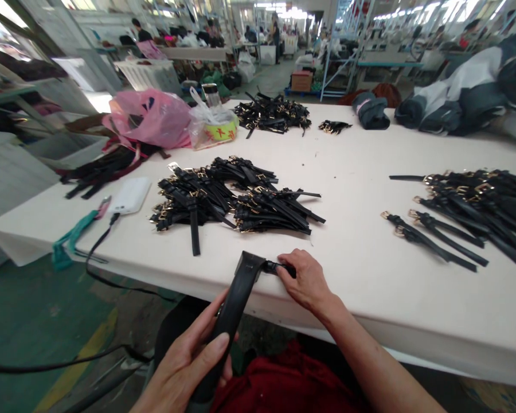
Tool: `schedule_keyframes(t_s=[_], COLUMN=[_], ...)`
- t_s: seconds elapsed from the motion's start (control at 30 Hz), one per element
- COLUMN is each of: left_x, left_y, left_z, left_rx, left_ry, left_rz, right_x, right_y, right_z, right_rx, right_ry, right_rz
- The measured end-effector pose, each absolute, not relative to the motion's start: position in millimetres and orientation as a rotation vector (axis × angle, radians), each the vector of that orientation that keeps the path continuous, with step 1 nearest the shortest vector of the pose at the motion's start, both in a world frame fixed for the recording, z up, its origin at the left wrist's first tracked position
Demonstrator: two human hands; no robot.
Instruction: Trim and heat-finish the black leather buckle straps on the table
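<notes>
Wide strap [235, 301], black and flat, slants up from the left hand [189, 361] to the near edge of the table [361, 287], where its broad top end rests. The left hand is closed around its lower part, thumb lying along the front. Just right of that top end, the right hand [309, 281] rests on the table edge with its fingers bent, pinching a small strap [278, 267] that touches the wide one; whether the two are joined cannot be told. Red cloth [284, 378] lies over the lap below.

Behind the hands, near the middle of the table, sits a pile [236, 201] of black straps with gold buckles. A second heap [477, 201] spreads at the right, with a few straps lying loose beside it, and a third [273, 115] lies at the far edge. To the left are a white power bank [129, 196] with a cable [103, 241], a teal cord [71, 238], a pink bag [150, 117] and a clear bag [210, 123]. Folded dark cloth [372, 109] lies at the far right
</notes>
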State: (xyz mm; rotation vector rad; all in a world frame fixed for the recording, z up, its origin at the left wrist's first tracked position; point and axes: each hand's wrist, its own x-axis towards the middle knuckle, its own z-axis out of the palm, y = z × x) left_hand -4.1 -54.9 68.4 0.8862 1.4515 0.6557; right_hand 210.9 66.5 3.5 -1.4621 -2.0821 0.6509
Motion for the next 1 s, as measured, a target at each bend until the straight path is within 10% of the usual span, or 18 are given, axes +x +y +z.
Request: schedule_keyframes(t_s=[1.0], left_x=[-3], left_y=[-55], left_z=[68], left_rx=[0.823], left_ry=[1.384], left_rz=[0.722], right_x=[210], right_y=[81], right_z=[12], right_rx=[-1.477], right_ry=[-2.202], right_rz=[0.620])
